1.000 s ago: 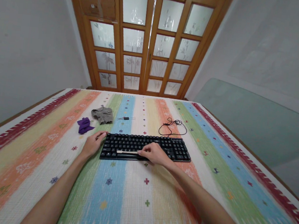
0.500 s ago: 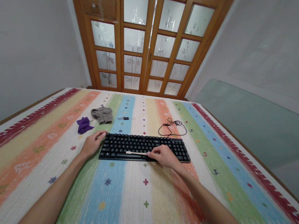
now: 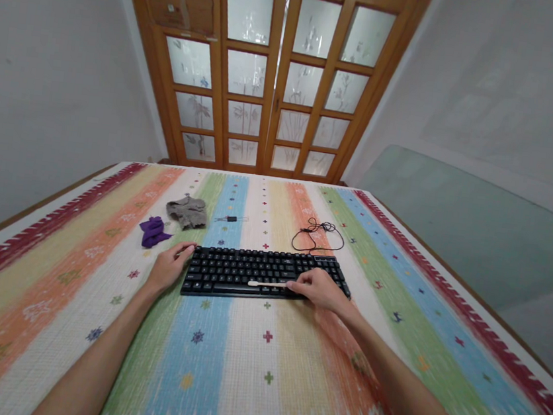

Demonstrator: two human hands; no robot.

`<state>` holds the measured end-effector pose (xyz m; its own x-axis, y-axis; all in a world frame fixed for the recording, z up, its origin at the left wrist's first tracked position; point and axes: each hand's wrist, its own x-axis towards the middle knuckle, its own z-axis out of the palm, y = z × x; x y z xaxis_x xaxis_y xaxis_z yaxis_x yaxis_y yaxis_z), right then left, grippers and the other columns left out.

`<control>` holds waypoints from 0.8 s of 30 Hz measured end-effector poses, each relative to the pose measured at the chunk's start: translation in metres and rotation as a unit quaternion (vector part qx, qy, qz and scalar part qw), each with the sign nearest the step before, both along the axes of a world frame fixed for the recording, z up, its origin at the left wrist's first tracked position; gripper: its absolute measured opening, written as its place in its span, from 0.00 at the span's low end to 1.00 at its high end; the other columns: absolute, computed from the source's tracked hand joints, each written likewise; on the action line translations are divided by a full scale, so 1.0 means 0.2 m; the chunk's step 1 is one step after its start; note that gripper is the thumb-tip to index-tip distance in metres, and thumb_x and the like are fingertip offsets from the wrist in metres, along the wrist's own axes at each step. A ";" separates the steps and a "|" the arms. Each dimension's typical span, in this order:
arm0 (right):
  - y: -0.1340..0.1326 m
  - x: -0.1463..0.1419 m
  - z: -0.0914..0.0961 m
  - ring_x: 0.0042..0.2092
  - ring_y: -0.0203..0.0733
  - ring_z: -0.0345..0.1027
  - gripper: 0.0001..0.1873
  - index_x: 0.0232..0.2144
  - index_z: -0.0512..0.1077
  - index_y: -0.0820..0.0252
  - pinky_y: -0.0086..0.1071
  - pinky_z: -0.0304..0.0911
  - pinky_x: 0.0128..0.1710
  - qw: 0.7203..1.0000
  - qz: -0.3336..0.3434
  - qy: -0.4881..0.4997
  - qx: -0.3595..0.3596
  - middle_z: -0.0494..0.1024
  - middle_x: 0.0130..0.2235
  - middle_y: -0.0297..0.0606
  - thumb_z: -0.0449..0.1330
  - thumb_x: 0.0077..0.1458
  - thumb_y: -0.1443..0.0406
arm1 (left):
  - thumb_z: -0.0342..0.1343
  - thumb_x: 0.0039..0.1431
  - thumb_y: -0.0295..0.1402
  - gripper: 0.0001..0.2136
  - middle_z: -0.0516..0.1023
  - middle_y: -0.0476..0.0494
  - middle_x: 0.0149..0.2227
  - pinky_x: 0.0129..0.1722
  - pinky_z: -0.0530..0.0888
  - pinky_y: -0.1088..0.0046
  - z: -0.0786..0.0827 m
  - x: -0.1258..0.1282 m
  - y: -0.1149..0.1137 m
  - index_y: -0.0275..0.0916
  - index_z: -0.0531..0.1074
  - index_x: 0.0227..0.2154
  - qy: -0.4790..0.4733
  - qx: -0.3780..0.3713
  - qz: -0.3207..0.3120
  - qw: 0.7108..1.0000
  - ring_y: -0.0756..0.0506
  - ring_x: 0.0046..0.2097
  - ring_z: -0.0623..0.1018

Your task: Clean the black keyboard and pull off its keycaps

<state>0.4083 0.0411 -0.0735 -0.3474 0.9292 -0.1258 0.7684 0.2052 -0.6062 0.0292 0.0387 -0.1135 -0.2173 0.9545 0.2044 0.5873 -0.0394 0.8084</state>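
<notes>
A black keyboard [image 3: 234,271] lies flat on the patterned cloth in front of me. My left hand [image 3: 170,265] holds its upper left corner, thumb and fingers closed at the edge. Between the fingertips of my right hand [image 3: 317,287] is a slim whitish toothbrush-like stick [image 3: 267,285]. Its slightly wider end points left, over the keyboard's lower rows near the space bar. Whether that end touches the keys I cannot tell. My right hand covers part of the keys towards the right side.
Beyond the keyboard's left end lie a crumpled purple cloth [image 3: 154,232] and a grey cloth [image 3: 186,212]. A small black-and-metal tool [image 3: 232,219] rests behind the keyboard. The coiled black cable [image 3: 320,236] is at back right. A striped tablecloth [image 3: 233,362] covers the table.
My right hand has slid to the right along the keyboard's lower rows, carrying the whitish stick with it. My left hand stays at the keyboard's left corner.
</notes>
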 end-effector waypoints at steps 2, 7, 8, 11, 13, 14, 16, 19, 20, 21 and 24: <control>0.01 0.03 -0.01 0.23 0.34 0.57 0.24 0.20 0.76 0.63 0.30 0.47 0.24 1.000 -0.006 0.002 0.002 0.68 0.18 0.34 0.58 0.51 0.49 | 0.49 0.53 0.51 0.24 0.82 0.41 0.43 0.49 0.73 0.66 0.00 0.00 0.00 0.38 0.77 0.39 -0.003 0.000 0.001 1.000 0.40 0.46 0.78; 0.02 0.12 -0.03 0.23 0.34 0.57 0.24 0.19 0.76 0.63 0.30 0.48 0.24 1.000 -0.019 0.005 -0.006 0.68 0.18 0.34 0.58 0.49 0.48 | 0.49 0.53 0.51 0.23 0.82 0.42 0.43 0.49 0.73 0.66 0.01 0.00 -0.01 0.38 0.77 0.39 -0.007 -0.002 0.003 1.000 0.40 0.45 0.78; 0.03 0.13 -0.03 0.23 0.34 0.57 0.24 0.19 0.76 0.64 0.30 0.48 0.24 1.000 -0.022 0.006 -0.009 0.68 0.18 0.33 0.59 0.49 0.48 | 0.49 0.53 0.51 0.24 0.82 0.42 0.43 0.48 0.74 0.66 0.01 0.01 -0.01 0.38 0.77 0.40 -0.007 -0.003 0.004 1.000 0.40 0.45 0.79; 0.03 0.16 -0.01 0.23 0.34 0.56 0.24 0.19 0.76 0.64 0.30 0.48 0.24 0.999 -0.033 0.013 -0.021 0.68 0.18 0.34 0.59 0.47 0.48 | 0.48 0.53 0.51 0.24 0.82 0.41 0.43 0.49 0.73 0.66 0.01 0.00 -0.01 0.37 0.77 0.40 -0.004 -0.005 0.003 1.000 0.40 0.45 0.79; 0.02 0.18 0.01 0.23 0.34 0.55 0.24 0.19 0.76 0.64 0.30 0.48 0.24 0.999 -0.040 0.017 -0.026 0.67 0.18 0.34 0.59 0.46 0.48 | 0.48 0.53 0.51 0.24 0.82 0.41 0.43 0.49 0.73 0.66 0.00 0.00 0.00 0.37 0.77 0.40 0.003 -0.006 0.003 1.000 0.40 0.45 0.79; 0.02 0.19 0.01 0.23 0.34 0.55 0.24 0.18 0.75 0.64 0.30 0.48 0.24 0.999 -0.043 0.018 -0.028 0.67 0.18 0.33 0.59 0.46 0.48 | 0.48 0.53 0.51 0.25 0.82 0.41 0.43 0.49 0.73 0.66 0.00 0.00 0.00 0.37 0.77 0.40 0.005 -0.005 0.003 1.000 0.40 0.45 0.79; 0.02 0.21 0.02 0.23 0.33 0.54 0.25 0.18 0.75 0.64 0.30 0.47 0.23 0.998 -0.045 0.023 -0.029 0.66 0.17 0.33 0.59 0.45 0.47 | 0.48 0.53 0.52 0.25 0.82 0.41 0.43 0.49 0.73 0.66 0.00 0.00 0.00 0.38 0.77 0.40 0.008 -0.002 0.002 1.000 0.40 0.46 0.78; 0.02 0.24 0.02 0.22 0.33 0.54 0.25 0.17 0.75 0.64 0.30 0.47 0.23 0.998 -0.048 0.031 -0.028 0.66 0.17 0.32 0.59 0.45 0.47 | 0.48 0.54 0.52 0.24 0.81 0.41 0.44 0.50 0.73 0.66 -0.01 0.00 0.00 0.38 0.77 0.40 0.009 0.001 0.001 1.000 0.40 0.46 0.78; 0.02 0.26 0.02 0.22 0.34 0.54 0.25 0.17 0.74 0.64 0.30 0.47 0.23 0.998 -0.050 0.032 -0.028 0.65 0.17 0.32 0.59 0.45 0.47 | 0.48 0.54 0.52 0.24 0.81 0.41 0.44 0.50 0.73 0.65 -0.01 0.00 0.00 0.38 0.77 0.40 0.010 0.002 0.001 1.000 0.40 0.46 0.78; 0.02 0.27 0.01 0.22 0.34 0.54 0.25 0.17 0.74 0.64 0.30 0.47 0.23 0.998 -0.053 0.035 -0.029 0.65 0.16 0.32 0.59 0.45 0.46 | 0.48 0.54 0.51 0.24 0.81 0.41 0.44 0.50 0.73 0.65 -0.01 0.00 0.00 0.38 0.77 0.40 0.010 0.003 0.002 1.000 0.39 0.46 0.78; 0.02 0.31 0.01 0.23 0.34 0.54 0.26 0.17 0.73 0.64 0.30 0.49 0.24 0.997 -0.059 0.044 -0.036 0.66 0.17 0.32 0.59 0.43 0.46 | 0.48 0.54 0.51 0.24 0.82 0.41 0.43 0.50 0.73 0.65 -0.01 0.00 0.00 0.38 0.77 0.40 0.010 0.004 0.002 1.000 0.39 0.46 0.78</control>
